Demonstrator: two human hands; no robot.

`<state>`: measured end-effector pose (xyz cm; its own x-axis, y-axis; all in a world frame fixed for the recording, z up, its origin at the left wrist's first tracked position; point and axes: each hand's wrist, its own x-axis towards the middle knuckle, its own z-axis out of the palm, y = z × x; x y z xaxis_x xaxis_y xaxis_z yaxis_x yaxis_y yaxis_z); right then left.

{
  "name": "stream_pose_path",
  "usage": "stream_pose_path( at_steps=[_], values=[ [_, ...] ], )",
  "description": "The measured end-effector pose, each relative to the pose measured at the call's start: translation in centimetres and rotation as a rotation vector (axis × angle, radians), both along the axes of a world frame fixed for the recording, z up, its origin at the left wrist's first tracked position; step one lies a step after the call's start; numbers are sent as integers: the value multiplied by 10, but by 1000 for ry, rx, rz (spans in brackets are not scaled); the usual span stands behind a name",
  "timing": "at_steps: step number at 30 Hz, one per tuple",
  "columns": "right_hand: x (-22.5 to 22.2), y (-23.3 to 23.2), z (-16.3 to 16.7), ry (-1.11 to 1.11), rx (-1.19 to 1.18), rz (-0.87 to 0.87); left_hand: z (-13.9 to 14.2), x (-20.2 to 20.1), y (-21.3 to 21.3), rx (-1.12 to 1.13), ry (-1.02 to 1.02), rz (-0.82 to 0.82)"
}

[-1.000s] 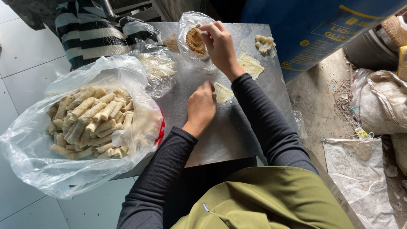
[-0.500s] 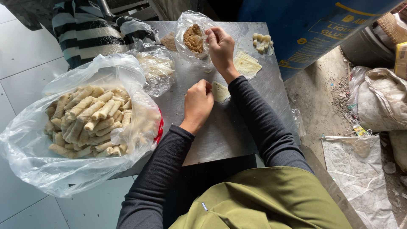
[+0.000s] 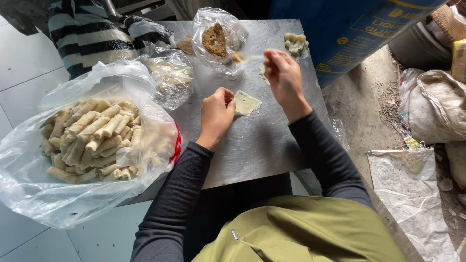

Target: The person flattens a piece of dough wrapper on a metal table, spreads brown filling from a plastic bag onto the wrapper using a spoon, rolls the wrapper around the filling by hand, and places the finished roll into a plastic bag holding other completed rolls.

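Observation:
A pale square dough wrapper point(image 3: 247, 103) lies flat on the metal table point(image 3: 262, 145). My left hand point(image 3: 216, 116) rests on the table with curled fingers pinching the wrapper's left corner. Farther back, my right hand point(image 3: 284, 77) hovers above the table with its fingers pinched on a thin, blurred stick-like thing point(image 3: 250, 57). The stick-like thing has a bit of brown filling at its tip. It points toward the clear bag of brown filling point(image 3: 214, 40) at the table's far edge.
A big clear bag of finished pale rolls point(image 3: 92, 138) fills the table's left side. Behind it is a smaller bag of wrappers point(image 3: 170, 77). Dough scraps point(image 3: 295, 43) lie at the back right. A person in a striped sleeve point(image 3: 92, 36) sits opposite. A blue drum point(image 3: 359, 29) and sacks point(image 3: 432, 106) stand on the right.
My right hand has come out of the filling bag and moved right and toward me. My left hand still holds the wrapper's corner.

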<state>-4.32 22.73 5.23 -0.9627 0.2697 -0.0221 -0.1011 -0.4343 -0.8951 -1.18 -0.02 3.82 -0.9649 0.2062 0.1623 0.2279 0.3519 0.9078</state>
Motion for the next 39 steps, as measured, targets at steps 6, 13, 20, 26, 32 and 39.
stream_pose_path(
  at_steps=[6,13,20,26,32,39],
  values=[
    [65,10,-23,-72,99,160,0,-3,-4,-46,11,-4],
    [79,12,-33,-19,200,271,0,-6,-9,-56,-58,0],
    [86,16,-31,16,295,321,1,-6,-11,-38,-90,-14],
    [90,23,-31,29,374,330,4,-6,-12,-11,-135,-25],
    [98,38,-32,30,429,322,5,-6,-13,-1,-103,-32],
    [103,46,-19,88,384,255,12,-2,-13,39,-159,-42]
  ],
)
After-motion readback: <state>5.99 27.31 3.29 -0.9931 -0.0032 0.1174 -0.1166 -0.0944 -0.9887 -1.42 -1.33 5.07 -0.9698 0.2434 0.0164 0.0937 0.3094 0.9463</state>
